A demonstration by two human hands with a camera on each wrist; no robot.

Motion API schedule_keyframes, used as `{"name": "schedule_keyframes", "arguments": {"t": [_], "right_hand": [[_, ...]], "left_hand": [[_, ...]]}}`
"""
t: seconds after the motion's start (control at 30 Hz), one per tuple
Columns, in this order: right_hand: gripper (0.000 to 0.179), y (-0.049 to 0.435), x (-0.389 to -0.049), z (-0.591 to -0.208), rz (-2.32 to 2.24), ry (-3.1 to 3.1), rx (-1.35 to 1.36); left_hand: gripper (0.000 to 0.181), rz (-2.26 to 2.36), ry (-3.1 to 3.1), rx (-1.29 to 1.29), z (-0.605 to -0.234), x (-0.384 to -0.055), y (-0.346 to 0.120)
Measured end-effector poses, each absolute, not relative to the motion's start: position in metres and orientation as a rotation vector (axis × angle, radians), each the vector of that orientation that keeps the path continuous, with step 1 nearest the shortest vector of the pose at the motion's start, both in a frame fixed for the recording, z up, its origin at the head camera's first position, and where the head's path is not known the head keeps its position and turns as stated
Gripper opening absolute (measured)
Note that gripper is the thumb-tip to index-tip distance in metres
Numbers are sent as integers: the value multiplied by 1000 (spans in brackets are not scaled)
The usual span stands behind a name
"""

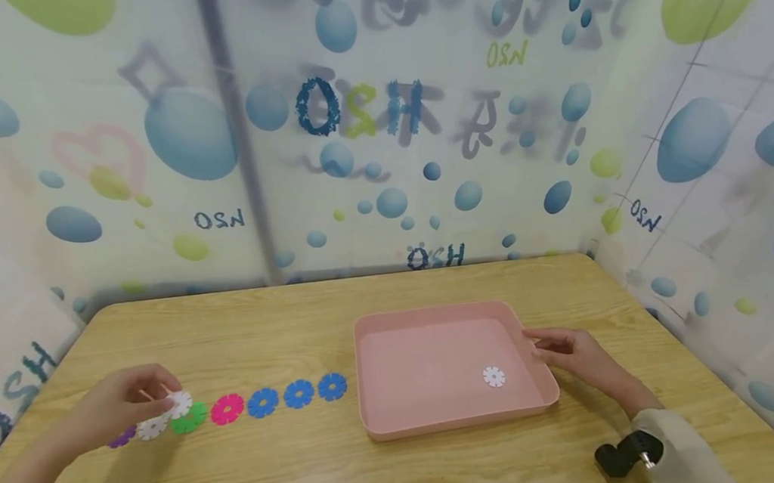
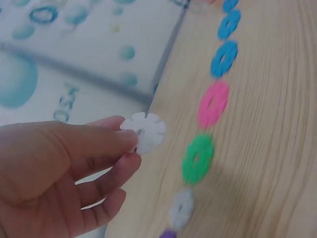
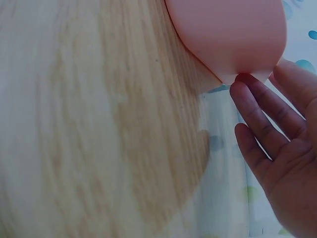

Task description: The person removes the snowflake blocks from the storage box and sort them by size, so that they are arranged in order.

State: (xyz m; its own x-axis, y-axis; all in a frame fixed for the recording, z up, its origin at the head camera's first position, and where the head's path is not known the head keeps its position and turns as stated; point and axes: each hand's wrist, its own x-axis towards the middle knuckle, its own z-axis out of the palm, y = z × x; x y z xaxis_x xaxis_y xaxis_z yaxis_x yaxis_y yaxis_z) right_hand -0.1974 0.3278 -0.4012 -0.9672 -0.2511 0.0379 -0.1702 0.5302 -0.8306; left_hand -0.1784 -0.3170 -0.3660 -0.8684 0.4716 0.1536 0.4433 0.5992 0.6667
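Between thumb and fingertips my left hand (image 1: pixel 116 403) pinches a white notched plastic disc (image 2: pixel 150 131), raised over the row's left part. On the table below lie a purple disc (image 1: pixel 123 437), a white disc (image 2: pixel 182 208), a green disc (image 2: pixel 198 158), a pink disc (image 2: pixel 214 104) and three blue discs, the nearest blue disc (image 2: pixel 224 58) beside the pink one. At the right, my right hand (image 1: pixel 576 355) holds the side wall of a pink tray (image 1: pixel 456 422) by its edge. One white disc (image 1: pixel 494 376) lies inside the tray.
The wooden table (image 1: pixel 275 470) meets a patterned curtain (image 1: pixel 366 152) along its back edge, with more curtain at both sides. A black wrist device (image 1: pixel 629 454) sits at the right sleeve (image 1: pixel 683 453).
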Motion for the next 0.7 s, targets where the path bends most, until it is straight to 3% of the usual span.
{"name": "schedule_keyframes", "arguments": {"t": [0.33,0.57,0.7], "right_hand": [[44,328,-196,-402,-1441,2670,-379],[44,327,-195,-401,-1448,2664,-368],[44,327,-196,-402,-1440,2674,-374]], "left_hand": [[8,970,2902,480,-381,-164,-398],[22,802,2817,16,-396,-168,-416],[29,831,2758,-61,-403,-171,-419]]}}
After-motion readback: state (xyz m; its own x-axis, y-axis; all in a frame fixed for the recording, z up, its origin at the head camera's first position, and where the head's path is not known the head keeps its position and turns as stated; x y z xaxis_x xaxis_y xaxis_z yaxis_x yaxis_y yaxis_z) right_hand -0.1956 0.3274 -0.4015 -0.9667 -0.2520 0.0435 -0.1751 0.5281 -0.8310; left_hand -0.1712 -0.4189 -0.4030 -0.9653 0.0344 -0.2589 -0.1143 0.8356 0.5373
